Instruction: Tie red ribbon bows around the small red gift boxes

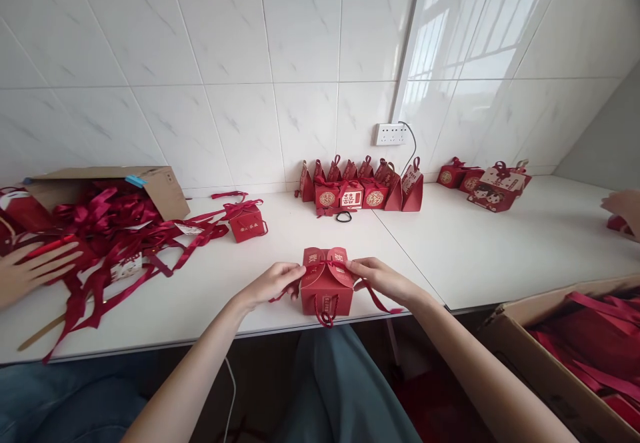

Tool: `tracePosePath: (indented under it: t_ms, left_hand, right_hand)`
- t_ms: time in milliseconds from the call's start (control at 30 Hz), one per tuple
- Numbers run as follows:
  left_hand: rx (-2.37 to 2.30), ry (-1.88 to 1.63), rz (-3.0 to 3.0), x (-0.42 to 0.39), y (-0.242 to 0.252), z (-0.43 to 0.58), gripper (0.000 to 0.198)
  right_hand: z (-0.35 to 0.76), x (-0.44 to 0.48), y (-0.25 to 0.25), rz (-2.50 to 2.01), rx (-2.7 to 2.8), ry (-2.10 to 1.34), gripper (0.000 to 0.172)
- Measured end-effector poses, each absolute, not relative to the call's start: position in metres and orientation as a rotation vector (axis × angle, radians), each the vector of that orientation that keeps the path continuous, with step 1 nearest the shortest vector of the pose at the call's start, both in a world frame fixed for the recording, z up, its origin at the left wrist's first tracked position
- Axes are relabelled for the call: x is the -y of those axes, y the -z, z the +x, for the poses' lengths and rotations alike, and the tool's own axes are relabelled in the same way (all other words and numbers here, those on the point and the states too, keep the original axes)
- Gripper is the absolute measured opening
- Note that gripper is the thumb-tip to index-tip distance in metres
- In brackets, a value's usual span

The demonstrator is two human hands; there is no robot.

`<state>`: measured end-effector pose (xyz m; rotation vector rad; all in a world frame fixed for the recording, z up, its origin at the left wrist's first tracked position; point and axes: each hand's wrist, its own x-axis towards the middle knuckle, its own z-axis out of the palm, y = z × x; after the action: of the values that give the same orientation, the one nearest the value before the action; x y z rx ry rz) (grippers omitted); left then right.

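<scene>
A small red gift box with two rounded top flaps stands at the front edge of the white table. A dark red ribbon crosses its top and trails off to the right. My left hand pinches the ribbon at the box's left side. My right hand pinches the ribbon at the box's upper right. A tassel hangs from the box front.
Several finished red boxes line the tiled wall; more stand at the right. A single red box sits beside a ribbon pile spilling from a cardboard carton. Other people's hands show at left and right. Another carton lower right.
</scene>
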<state>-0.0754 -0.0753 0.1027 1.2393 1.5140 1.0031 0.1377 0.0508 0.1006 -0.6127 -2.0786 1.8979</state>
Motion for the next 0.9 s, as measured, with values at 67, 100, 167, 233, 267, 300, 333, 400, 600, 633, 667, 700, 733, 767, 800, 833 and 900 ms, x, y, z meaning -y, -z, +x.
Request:
tracePosePath:
  t_ms: [67, 100, 167, 233, 267, 300, 333, 400, 600, 633, 667, 700, 733, 767, 800, 833, 900]
  left_hand:
    - [-1.449, -1.035, 1.198, 0.077, -0.1, -0.076, 0.039]
    - [-1.421, -1.064, 1.18, 0.078, -0.099, -0.077, 0.038]
    - [-1.381, -1.125, 1.145, 0.078, -0.099, -0.078, 0.038]
    - [-1.363, -1.168, 1.118, 0.077, -0.098, -0.08, 0.038]
    - [-1.359, -1.183, 1.108, 0.077, -0.097, -0.081, 0.038]
    - [-1.359, -1.193, 1.102, 0.077, -0.097, -0.082, 0.039]
    - [-1.362, -1.202, 1.098, 0.078, -0.096, -0.084, 0.039]
    - [-1.372, -1.214, 1.098, 0.079, -0.092, -0.088, 0.039]
    - [-1.386, -1.153, 1.114, 0.079, -0.079, -0.097, 0.04]
    - [-1.389, -1.144, 1.117, 0.08, -0.078, -0.096, 0.039]
    - [-1.392, -1.137, 1.121, 0.081, -0.078, -0.095, 0.038]
    - [-1.393, -1.133, 1.125, 0.082, -0.08, -0.094, 0.037]
    - [-1.391, -1.13, 1.13, 0.084, -0.082, -0.092, 0.036]
    - [-1.384, -1.128, 1.135, 0.086, -0.085, -0.089, 0.036]
    - [-1.373, -1.127, 1.139, 0.089, -0.088, -0.087, 0.036]
    - [-1.361, -1.125, 1.143, 0.091, -0.091, -0.084, 0.037]
    - [-1.342, -1.121, 1.15, 0.095, -0.097, -0.081, 0.038]
  right_hand:
    - [0.139, -0.051, -0.097, -0.552, 1.924, -2.057, 0.039]
    - [0.14, -0.052, -0.095, -0.538, 1.849, -2.11, 0.037]
    - [0.14, -0.054, -0.091, -0.538, 1.729, -2.168, 0.037]
    - [0.14, -0.057, -0.089, -0.553, 1.671, -2.172, 0.04]
    - [0.141, -0.058, -0.089, -0.566, 1.66, -2.163, 0.041]
    - [0.142, -0.06, -0.089, -0.584, 1.659, -2.15, 0.042]
    - [0.144, -0.062, -0.089, -0.604, 1.664, -2.135, 0.042]
    - [0.149, -0.065, -0.09, -0.64, 1.69, -2.103, 0.042]
    - [0.155, -0.07, -0.092, -0.671, 1.799, -2.158, 0.04]
    - [0.155, -0.071, -0.093, -0.677, 1.84, -2.162, 0.039]
    - [0.155, -0.071, -0.095, -0.682, 1.889, -2.151, 0.038]
    - [0.156, -0.07, -0.098, -0.685, 1.939, -2.128, 0.036]
    - [0.156, -0.07, -0.102, -0.686, 1.981, -2.097, 0.035]
    - [0.157, -0.068, -0.106, -0.681, 2.005, -2.068, 0.033]
    - [0.158, -0.067, -0.111, -0.664, 2.015, -2.051, 0.032]
    - [0.158, -0.065, -0.116, -0.635, 2.011, -2.045, 0.03]
    - [0.155, -0.06, -0.126, -0.548, 1.985, -2.045, 0.028]
